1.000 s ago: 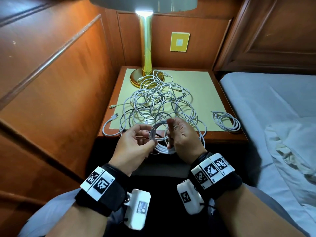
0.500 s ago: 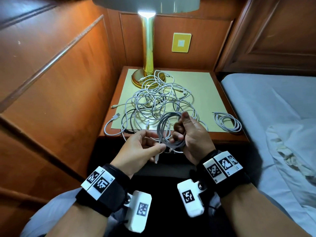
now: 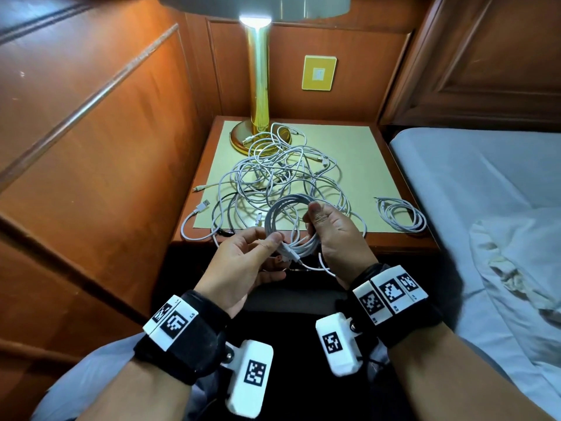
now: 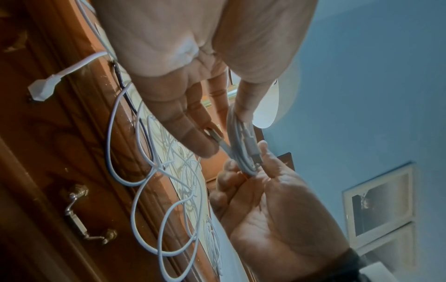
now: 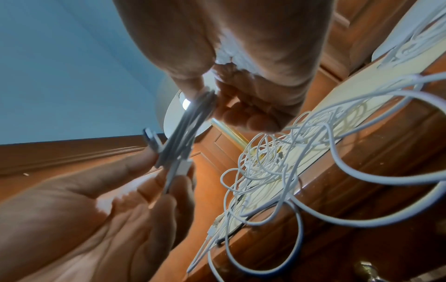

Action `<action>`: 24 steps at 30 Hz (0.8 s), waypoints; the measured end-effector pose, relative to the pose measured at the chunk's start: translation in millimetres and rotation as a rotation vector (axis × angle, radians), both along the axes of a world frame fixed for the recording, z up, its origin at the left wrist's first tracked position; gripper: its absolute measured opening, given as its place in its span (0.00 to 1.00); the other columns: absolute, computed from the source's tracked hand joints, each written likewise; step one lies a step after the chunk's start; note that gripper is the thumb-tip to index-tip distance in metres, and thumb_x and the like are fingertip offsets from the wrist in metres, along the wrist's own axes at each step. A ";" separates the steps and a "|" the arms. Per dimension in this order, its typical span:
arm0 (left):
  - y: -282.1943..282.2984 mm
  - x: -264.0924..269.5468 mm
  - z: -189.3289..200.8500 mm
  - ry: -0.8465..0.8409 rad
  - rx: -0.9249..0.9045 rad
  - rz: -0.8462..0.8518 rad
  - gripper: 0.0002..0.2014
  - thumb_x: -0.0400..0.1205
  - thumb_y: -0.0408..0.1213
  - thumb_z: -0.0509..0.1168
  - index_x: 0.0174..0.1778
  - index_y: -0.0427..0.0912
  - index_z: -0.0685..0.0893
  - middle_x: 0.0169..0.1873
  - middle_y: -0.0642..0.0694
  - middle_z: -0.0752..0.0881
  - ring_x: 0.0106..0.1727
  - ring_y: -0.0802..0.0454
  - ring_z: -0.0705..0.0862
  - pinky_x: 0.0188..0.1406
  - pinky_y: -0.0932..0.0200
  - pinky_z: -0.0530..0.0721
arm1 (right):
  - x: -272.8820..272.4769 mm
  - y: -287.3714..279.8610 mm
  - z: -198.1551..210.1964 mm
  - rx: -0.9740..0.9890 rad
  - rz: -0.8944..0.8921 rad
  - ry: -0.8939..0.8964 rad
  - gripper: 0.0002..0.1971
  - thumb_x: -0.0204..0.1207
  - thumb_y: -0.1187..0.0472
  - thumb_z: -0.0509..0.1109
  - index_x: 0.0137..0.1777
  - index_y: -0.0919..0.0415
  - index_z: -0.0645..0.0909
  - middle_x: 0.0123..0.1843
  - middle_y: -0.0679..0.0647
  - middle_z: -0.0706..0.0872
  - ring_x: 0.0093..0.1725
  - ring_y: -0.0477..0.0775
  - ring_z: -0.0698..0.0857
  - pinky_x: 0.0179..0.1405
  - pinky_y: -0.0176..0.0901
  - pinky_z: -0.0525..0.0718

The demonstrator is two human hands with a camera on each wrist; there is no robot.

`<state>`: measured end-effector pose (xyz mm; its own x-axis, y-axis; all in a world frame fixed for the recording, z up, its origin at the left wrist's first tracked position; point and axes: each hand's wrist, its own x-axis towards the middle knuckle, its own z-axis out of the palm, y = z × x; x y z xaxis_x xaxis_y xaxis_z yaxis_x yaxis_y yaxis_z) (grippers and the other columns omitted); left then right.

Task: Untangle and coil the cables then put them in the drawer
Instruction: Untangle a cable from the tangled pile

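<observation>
A coiled white cable stands upright between both hands in front of the nightstand. My right hand grips its right side, thumb on top. At the coil's bottom my left hand pinches the strands with a connector end between thumb and fingers. The left wrist view shows that pinch on the coil; the right wrist view shows the strands running between both hands. A tangle of white cables lies on the nightstand, some loops hanging over its front edge. A finished coil lies at the right.
A brass lamp stands at the back of the nightstand, its base under some cable. A metal drawer handle shows on the wooden front below the top. Wood panelling is to the left, a bed to the right.
The right hand has raised the coil and turned it upright. The left hand has shifted its pinch to the coil's bottom, where the connector end lies.
</observation>
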<state>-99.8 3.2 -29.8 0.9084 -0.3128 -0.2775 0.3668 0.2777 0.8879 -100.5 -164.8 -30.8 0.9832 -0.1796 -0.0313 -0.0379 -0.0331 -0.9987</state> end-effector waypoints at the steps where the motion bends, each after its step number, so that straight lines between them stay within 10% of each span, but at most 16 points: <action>1: 0.7 1.3 -1.2 -0.016 0.008 0.021 0.15 0.83 0.36 0.69 0.59 0.28 0.83 0.42 0.37 0.89 0.40 0.44 0.88 0.34 0.56 0.90 | 0.5 -2.4 -1.4 -0.074 -0.008 0.012 0.18 0.81 0.40 0.61 0.42 0.54 0.81 0.28 0.44 0.77 0.28 0.43 0.75 0.38 0.45 0.74; 5: 3.4 5.8 -2.6 -0.066 0.021 0.094 0.12 0.82 0.36 0.69 0.55 0.30 0.84 0.36 0.44 0.89 0.36 0.50 0.88 0.34 0.57 0.90 | 1.6 -8.3 -0.6 -0.065 0.003 0.062 0.13 0.85 0.49 0.66 0.47 0.55 0.86 0.28 0.40 0.81 0.26 0.39 0.75 0.30 0.37 0.70; 12: 6.5 9.3 -6.1 -0.137 0.085 0.183 0.09 0.83 0.35 0.70 0.54 0.32 0.83 0.38 0.44 0.89 0.35 0.51 0.88 0.35 0.57 0.89 | 0.2 -14.5 1.5 0.015 0.031 0.106 0.07 0.81 0.63 0.72 0.55 0.66 0.87 0.49 0.71 0.89 0.39 0.59 0.86 0.26 0.40 0.79; 24: 0.5 11.2 -3.7 -0.056 0.088 0.116 0.13 0.81 0.40 0.70 0.59 0.41 0.82 0.55 0.39 0.88 0.48 0.45 0.90 0.39 0.54 0.89 | -0.6 -37.5 4.2 0.073 -0.069 0.134 0.05 0.81 0.65 0.72 0.53 0.66 0.87 0.37 0.52 0.90 0.35 0.48 0.88 0.36 0.44 0.89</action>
